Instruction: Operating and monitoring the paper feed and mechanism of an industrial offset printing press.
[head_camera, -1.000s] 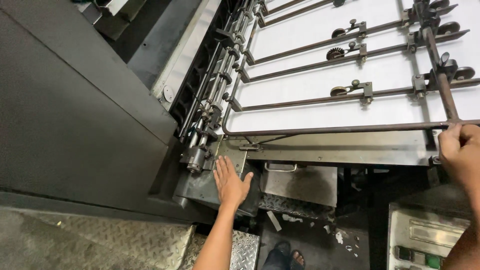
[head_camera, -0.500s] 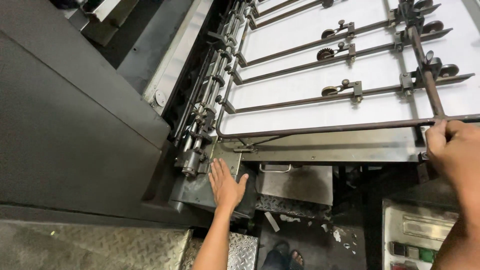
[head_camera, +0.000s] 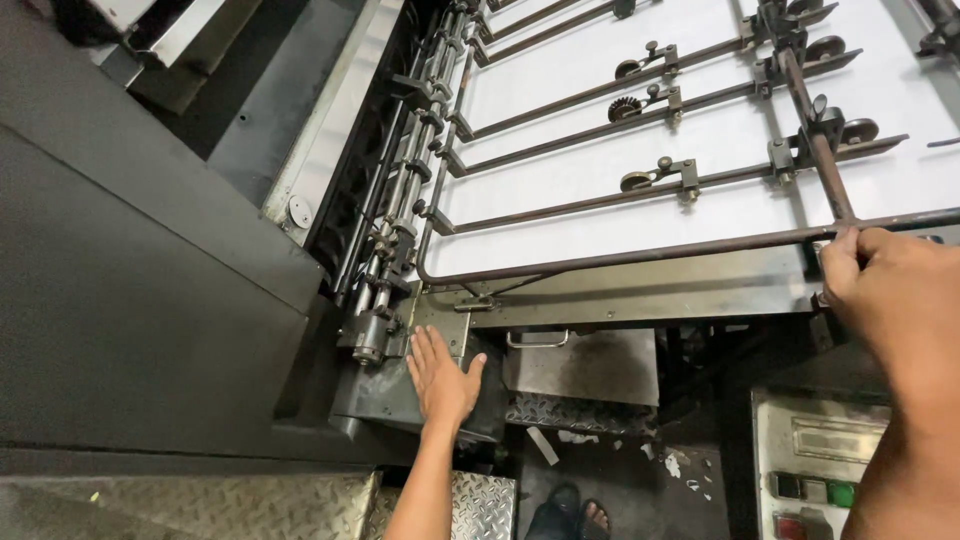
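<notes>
Left hand (head_camera: 441, 377): laid flat, palm down, fingers spread wide and straight, gripping nothing; pressed on the dark metal housing (head_camera: 385, 395) at the near left corner of the feed table, just right of a round shaft end (head_camera: 366, 351).
Right hand (head_camera: 893, 290): at the right edge of view, fingers curled down over the front crossbar (head_camera: 640, 255), closed around it beside the junction with the long lengthwise rod (head_camera: 815, 150); fingertips hidden beneath the bar, so tightness of the hold not clear.
Front crossbar: thin, brownish, slightly rusted; spans the near edge of the table from a bent corner at left to the right hand.
Feed table (head_camera: 640, 285): worn steel lip along the front, covered farther back by a white paper sheet (head_camera: 700, 90).
Guide bars: several thin rods lying slantwise over the white sheet, each carrying small rollers; a toothed wheel (head_camera: 624, 109) on one, a smooth wheel (head_camera: 635, 181) on the nearest.
Left side rail (head_camera: 400, 200): stacked rods, clamps and brackets running away from the housing along the table edge.
Machine cover (head_camera: 130, 280): broad dark grey panel filling the left of the view.
Under the table: grey metal box with a handle (head_camera: 535, 340) on its upper edge, just right of the left hand.
Control panel (head_camera: 815, 470): lower right, with green and red buttons, partly behind the right forearm.
Floor: diamond-pattern tread plate (head_camera: 200, 505) at bottom left; scraps of paper (head_camera: 545, 447) on the dark floor; a sandalled foot (head_camera: 570, 515) at the bottom edge.
</notes>
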